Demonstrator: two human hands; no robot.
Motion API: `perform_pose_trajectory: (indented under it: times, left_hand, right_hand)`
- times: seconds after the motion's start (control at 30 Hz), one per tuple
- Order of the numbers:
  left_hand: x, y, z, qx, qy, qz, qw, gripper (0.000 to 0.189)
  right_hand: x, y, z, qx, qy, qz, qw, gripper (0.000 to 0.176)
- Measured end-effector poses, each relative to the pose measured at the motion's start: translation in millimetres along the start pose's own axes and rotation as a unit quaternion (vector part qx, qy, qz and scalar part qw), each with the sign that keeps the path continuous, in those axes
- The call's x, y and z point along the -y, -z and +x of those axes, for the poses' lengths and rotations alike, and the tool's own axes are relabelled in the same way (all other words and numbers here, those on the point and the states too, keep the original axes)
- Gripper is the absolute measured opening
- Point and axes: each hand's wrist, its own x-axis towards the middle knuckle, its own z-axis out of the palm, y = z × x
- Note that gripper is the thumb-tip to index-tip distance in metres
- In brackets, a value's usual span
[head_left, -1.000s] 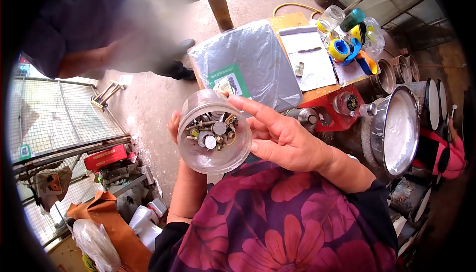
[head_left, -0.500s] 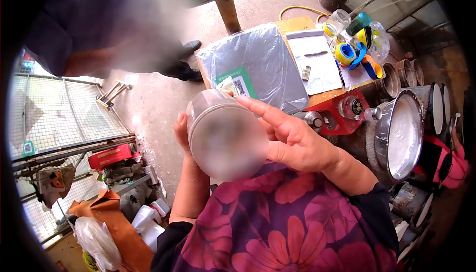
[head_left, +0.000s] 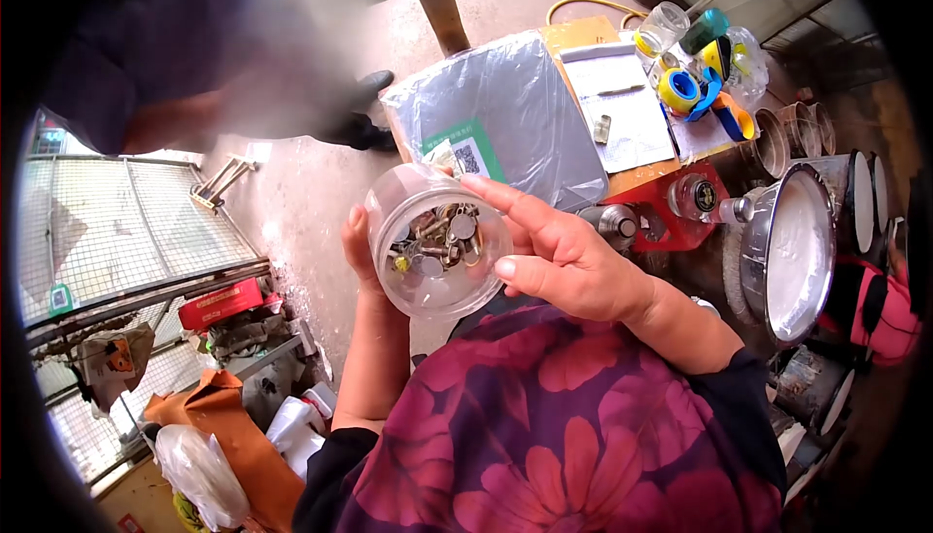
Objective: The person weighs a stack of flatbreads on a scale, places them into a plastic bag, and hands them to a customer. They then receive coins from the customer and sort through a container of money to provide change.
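A clear plastic jar (head_left: 397, 195) is held up in front of my chest, its open mouth tilted toward me. Inside lie coins and small metal pieces (head_left: 445, 234), some looking like keys or screws. My left hand (head_left: 360, 246) grips the jar's left side; most of its fingers are hidden behind the jar. On the other side my right hand (head_left: 578, 266) holds the jar too, thumb at the rim and index finger stretched along the outer wall. A crumpled pale scrap (head_left: 445, 156) shows just beyond the jar, over a green card with a QR code (head_left: 473, 151).
Beyond the jar is a plastic-covered platform (head_left: 544, 115). Papers with a pen (head_left: 618, 93), rolls of tape (head_left: 678, 91) and bottles lie to its right. A basin of white material (head_left: 792, 256) stands at right. Another person (head_left: 175, 57) stands at upper left.
The jar's mouth was blurred before and now its contents show clearly. The jar and both hands have shifted slightly upward in view. Both hands keep their hold.
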Motion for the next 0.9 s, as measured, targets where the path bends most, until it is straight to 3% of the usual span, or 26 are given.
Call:
perform_pose_trajectory:
  times: [0.03, 0.13, 0.23, 0.33, 0.37, 0.4, 0.43, 0.5, 0.53, 0.67, 0.77, 0.9]
  left_hand:
    - [0.4, -0.6, 1.6, 0.004, 0.005, -0.008, 1.000, 0.081]
    - [1.5, -1.8, 2.3, -0.116, -0.013, 0.109, 0.987, 0.080]
    - [2.1, -2.5, 3.3, -0.132, -0.015, 0.174, 0.976, 0.077]
    - [1.3, -2.8, 4.8, -0.125, -0.012, 0.204, 0.971, 0.075]
    - [1.1, 0.2, 4.3, -0.119, -0.009, 0.203, 0.972, 0.074]
    - [1.2, 3.6, 3.5, -0.113, -0.006, 0.201, 0.973, 0.074]
    - [1.7, 6.8, 2.9, -0.106, -0.002, 0.200, 0.974, 0.073]
    - [4.3, 10.2, 3.3, -0.089, 0.010, 0.200, 0.976, 0.072]
    - [7.9, 10.4, 5.6, -0.110, 0.029, 0.220, 0.969, 0.077]
    - [20.4, 5.3, 4.2, -0.108, 0.007, 0.240, 0.965, 0.068]
    - [27.7, 22.1, 1.2, -0.112, 0.014, 0.227, 0.967, 0.065]
    - [40.7, 32.6, -6.4, -0.121, 0.043, 0.195, 0.972, 0.062]
  right_hand:
    - [1.1, -0.3, 1.0, -0.005, 0.004, 0.003, 1.000, 0.063]
    - [-5.7, 2.4, 4.1, -0.013, 0.021, -0.004, 1.000, 0.064]
    - [-12.7, 3.5, 5.1, -0.036, 0.042, -0.025, 0.998, 0.059]
    - [-2.6, 4.1, -3.3, -0.128, 0.090, -0.192, 0.969, 0.047]
    - [3.1, 3.7, -5.9, -0.166, 0.108, -0.268, 0.943, 0.043]
    - [8.2, 4.1, -3.9, -0.226, 0.217, -0.408, 0.858, 0.030]
    - [12.9, 6.3, -0.5, -0.192, 0.294, -0.490, 0.798, 0.027]
    - [21.9, -2.4, 1.4, -0.127, 0.337, -0.594, 0.720, 0.023]
    - [23.7, -14.6, 4.3, -0.098, 0.306, -0.623, 0.713, 0.021]
    - [-2.2, -34.1, 25.1, -0.065, 0.132, -0.846, 0.512, 0.020]
    - [-17.6, -26.7, 28.5, 0.007, 0.109, -0.831, 0.545, 0.019]
    - [-39.2, -18.1, 25.6, -0.006, 0.113, -0.793, 0.599, 0.017]
